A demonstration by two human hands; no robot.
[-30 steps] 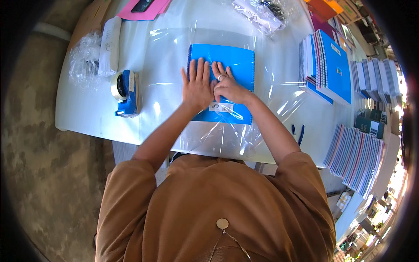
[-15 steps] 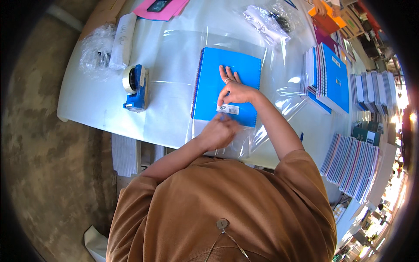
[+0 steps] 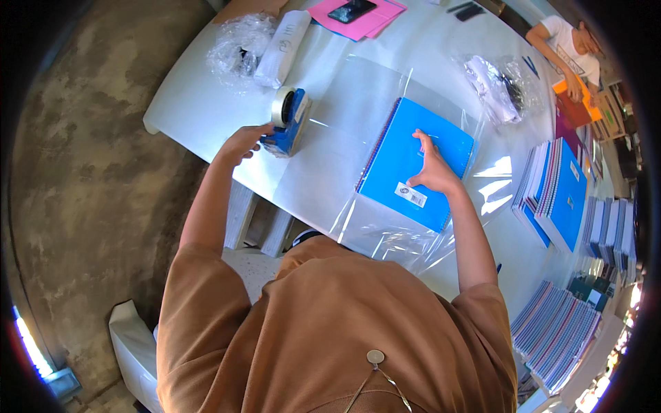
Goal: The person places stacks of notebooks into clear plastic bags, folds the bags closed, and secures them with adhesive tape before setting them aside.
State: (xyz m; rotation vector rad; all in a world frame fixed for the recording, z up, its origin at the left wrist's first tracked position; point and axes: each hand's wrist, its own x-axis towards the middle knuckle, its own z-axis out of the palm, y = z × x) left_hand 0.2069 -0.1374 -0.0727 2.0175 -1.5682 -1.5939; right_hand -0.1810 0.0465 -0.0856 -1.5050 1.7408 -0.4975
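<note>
A blue spiral notebook (image 3: 413,165) lies tilted on a large sheet of clear plastic film (image 3: 385,230), which extends past its edges. My right hand (image 3: 439,171) rests on the notebook cover with thumb and fingers apart, just above a white barcode label (image 3: 411,195). Out to the left, my left hand (image 3: 242,144) reaches the front end of a blue tape dispenser (image 3: 288,131) carrying a roll of clear tape (image 3: 282,107). Its fingers are closed together there; whatever they pinch is too small to see.
Crumpled plastic (image 3: 241,51) and a white roll (image 3: 284,48) lie behind the dispenser. A phone (image 3: 352,9) sits on pink sheets (image 3: 382,20). Notebook stacks (image 3: 561,199) line the right side. At far right, another person (image 3: 571,48) handles an orange item (image 3: 578,100).
My left hand has left the notebook's lower edge and moved left to the tape dispenser. My right hand stays on the cover, its fingers shifted. The whole view has turned.
</note>
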